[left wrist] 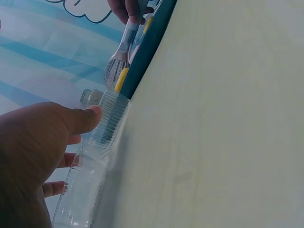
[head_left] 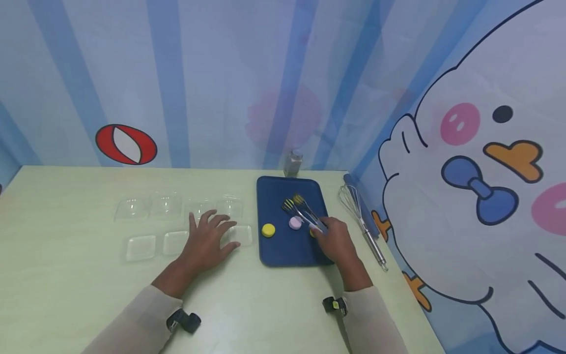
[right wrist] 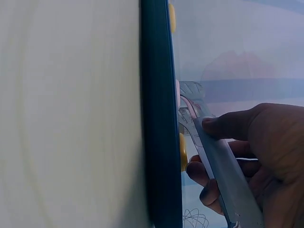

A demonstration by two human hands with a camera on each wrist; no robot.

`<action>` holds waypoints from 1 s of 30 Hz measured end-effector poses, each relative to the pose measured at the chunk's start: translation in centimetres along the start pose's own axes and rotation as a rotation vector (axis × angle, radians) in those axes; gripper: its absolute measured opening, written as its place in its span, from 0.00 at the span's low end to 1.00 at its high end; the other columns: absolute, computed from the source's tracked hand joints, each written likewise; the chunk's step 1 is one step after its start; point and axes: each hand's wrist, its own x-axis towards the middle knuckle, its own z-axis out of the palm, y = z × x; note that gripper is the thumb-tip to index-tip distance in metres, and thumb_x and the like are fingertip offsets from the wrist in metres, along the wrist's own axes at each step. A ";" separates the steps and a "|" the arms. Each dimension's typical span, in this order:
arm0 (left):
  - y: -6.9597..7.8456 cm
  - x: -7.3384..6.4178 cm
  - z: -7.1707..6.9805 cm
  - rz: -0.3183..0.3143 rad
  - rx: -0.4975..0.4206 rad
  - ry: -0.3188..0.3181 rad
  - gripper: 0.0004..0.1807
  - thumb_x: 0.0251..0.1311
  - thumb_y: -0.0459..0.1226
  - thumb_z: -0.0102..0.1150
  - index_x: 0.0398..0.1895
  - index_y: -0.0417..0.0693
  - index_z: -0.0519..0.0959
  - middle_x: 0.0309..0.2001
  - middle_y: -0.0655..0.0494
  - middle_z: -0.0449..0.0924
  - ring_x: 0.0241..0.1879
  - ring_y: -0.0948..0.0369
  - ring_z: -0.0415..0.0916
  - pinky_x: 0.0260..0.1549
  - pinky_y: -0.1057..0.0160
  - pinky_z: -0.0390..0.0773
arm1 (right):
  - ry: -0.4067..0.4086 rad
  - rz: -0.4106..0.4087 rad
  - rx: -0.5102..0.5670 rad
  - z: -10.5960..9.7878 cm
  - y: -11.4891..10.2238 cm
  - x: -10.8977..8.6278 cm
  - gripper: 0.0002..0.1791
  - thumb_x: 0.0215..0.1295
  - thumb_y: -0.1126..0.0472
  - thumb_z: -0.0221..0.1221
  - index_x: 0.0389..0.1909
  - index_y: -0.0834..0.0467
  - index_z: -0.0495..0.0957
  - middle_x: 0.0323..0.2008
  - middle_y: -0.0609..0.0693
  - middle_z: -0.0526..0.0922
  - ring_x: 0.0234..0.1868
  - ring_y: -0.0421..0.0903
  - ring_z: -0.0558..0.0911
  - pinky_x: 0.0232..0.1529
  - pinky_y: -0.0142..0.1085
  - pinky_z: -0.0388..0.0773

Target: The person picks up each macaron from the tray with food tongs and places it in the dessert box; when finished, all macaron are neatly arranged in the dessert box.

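My right hand (head_left: 337, 241) grips a pair of metal tongs (right wrist: 225, 166) over the blue tray (head_left: 285, 253). Their slotted ends point away from me, close above the tray. On the tray, a pale pink macaron (head_left: 295, 223) sits beside the tongs and a yellow macaron (head_left: 268, 230) lies to its left. Another yellow macaron (right wrist: 183, 152) is partly hidden by the right hand in the head view. My left hand (head_left: 204, 243) is spread above the clear plastic containers (head_left: 240, 236), fingers apart, fingertips near their edges; it covers part of them.
More clear containers (head_left: 140, 248) stand in two rows at the left. A small glass jar (head_left: 293, 163) stands behind the tray. To the right lie a whisk (head_left: 364, 228) and a long blue item (head_left: 369, 211) along the table's edge, by the printed wall.
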 end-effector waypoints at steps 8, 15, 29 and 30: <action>-0.2 0.0 0.5 0.003 -0.009 0.007 0.29 0.64 0.51 0.76 0.64 0.49 0.85 0.64 0.45 0.85 0.75 0.35 0.71 0.72 0.11 0.52 | 0.011 -0.023 -0.021 0.0 0.2 0.0 0.16 0.74 0.60 0.70 0.55 0.65 0.87 0.46 0.61 0.91 0.43 0.55 0.87 0.48 0.54 0.85; -0.2 0.0 0.6 0.001 -0.010 0.002 0.30 0.64 0.51 0.77 0.65 0.49 0.85 0.64 0.45 0.85 0.76 0.35 0.70 0.73 0.11 0.51 | 0.020 -0.030 -0.015 0.2 0.3 -0.1 0.15 0.73 0.60 0.70 0.54 0.65 0.88 0.45 0.61 0.90 0.42 0.54 0.85 0.46 0.54 0.84; -0.2 0.0 0.3 0.002 -0.015 0.007 0.30 0.64 0.51 0.77 0.65 0.49 0.85 0.64 0.45 0.85 0.76 0.35 0.70 0.72 0.11 0.52 | 0.018 -0.019 -0.011 0.5 0.2 0.1 0.15 0.74 0.60 0.69 0.55 0.64 0.88 0.47 0.62 0.90 0.43 0.55 0.85 0.47 0.54 0.84; -0.2 0.0 0.3 0.001 -0.015 0.007 0.30 0.64 0.51 0.77 0.65 0.49 0.85 0.64 0.45 0.85 0.76 0.35 0.70 0.72 0.11 0.52 | 0.019 -0.020 -0.012 0.5 0.1 0.1 0.16 0.74 0.60 0.69 0.56 0.64 0.87 0.47 0.62 0.90 0.44 0.56 0.86 0.47 0.54 0.84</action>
